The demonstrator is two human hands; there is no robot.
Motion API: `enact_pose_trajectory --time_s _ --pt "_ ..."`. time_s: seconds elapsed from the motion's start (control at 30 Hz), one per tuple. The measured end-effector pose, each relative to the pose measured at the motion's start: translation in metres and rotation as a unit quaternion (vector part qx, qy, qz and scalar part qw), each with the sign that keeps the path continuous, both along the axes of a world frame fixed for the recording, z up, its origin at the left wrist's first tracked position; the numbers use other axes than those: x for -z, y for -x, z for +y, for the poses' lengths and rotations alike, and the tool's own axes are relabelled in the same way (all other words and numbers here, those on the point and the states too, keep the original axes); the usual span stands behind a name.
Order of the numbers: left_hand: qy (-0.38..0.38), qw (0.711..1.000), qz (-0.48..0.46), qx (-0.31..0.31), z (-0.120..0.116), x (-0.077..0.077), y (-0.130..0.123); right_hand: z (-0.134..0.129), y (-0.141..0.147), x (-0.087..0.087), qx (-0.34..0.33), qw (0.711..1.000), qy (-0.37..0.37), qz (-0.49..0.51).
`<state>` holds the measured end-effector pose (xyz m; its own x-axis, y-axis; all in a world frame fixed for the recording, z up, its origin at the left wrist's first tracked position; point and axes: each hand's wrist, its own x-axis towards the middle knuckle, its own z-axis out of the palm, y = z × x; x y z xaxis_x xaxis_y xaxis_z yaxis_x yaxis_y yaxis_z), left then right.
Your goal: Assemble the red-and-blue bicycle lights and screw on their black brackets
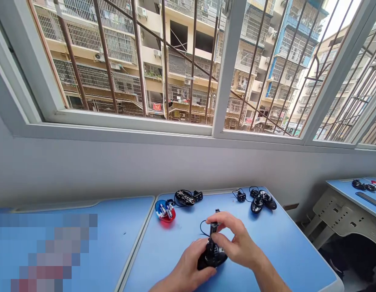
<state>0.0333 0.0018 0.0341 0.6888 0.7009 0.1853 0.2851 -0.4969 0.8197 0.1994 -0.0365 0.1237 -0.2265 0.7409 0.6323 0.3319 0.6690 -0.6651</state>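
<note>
On the blue desk (285,251), the left hand (188,263) clamps a black mouse (212,259); the right hand (236,243) pinches its upright stem (213,229), fingers closed, long axis vertical.

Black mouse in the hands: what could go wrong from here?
The thin black cable looping loose could snag around the black mouse in the left hand. The upright piece pinched by the right hand might slip or snap. The opened red-and-blue mouse nearby could get knocked.

— Blurred?
— A pixelated patch (44,251) over the left desk (124,231), contents unreadable.
— Hidden?
— Much of the black device (212,259), behind the left hand (188,263) and right hand (233,239).
— Cut off?
— The far-right desk (355,190), past the frame's edge.
</note>
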Motion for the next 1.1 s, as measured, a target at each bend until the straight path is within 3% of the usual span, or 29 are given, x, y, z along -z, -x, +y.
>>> enact_pose_trajectory --time_s 0.1,0.17,0.27,0.5,0.57,0.67,0.8,0.93,1.1 --pt "-0.002 1.000 -0.013 0.006 0.001 0.002 0.000 -0.002 0.007 0.004 0.105 0.985 -0.127 -0.057" --pt "-0.007 1.000 -0.006 -0.001 0.002 0.003 0.000 -0.002 0.009 0.006 0.135 0.975 -0.161 -0.069" --pt "-0.010 1.000 0.000 -0.001 0.003 0.003 0.000 0.000 0.007 0.005 0.096 0.982 -0.149 -0.062" --pt "-0.010 0.999 -0.026 0.020 0.002 0.003 0.001 -0.004 0.003 -0.005 -0.039 0.999 -0.006 0.012" --pt "-0.014 0.999 -0.031 0.022 0.003 0.007 0.001 -0.006 0.005 -0.006 -0.027 0.999 -0.018 -0.006" --pt "-0.022 0.998 -0.043 0.028 0.005 0.013 0.000 -0.006 0.011 -0.002 0.044 0.994 -0.095 -0.039" --pt "-0.021 0.999 -0.033 0.024 0.004 0.011 0.000 -0.004 0.014 0.003 0.107 0.983 -0.146 -0.040" --pt "-0.017 1.000 -0.011 0.006 0.000 0.001 0.001 -0.004 0.008 -0.001 0.051 0.995 -0.089 -0.009" --pt "-0.015 1.000 -0.007 0.016 -0.002 -0.005 0.000 0.001 -0.007 -0.006 -0.071 0.996 0.038 0.033"
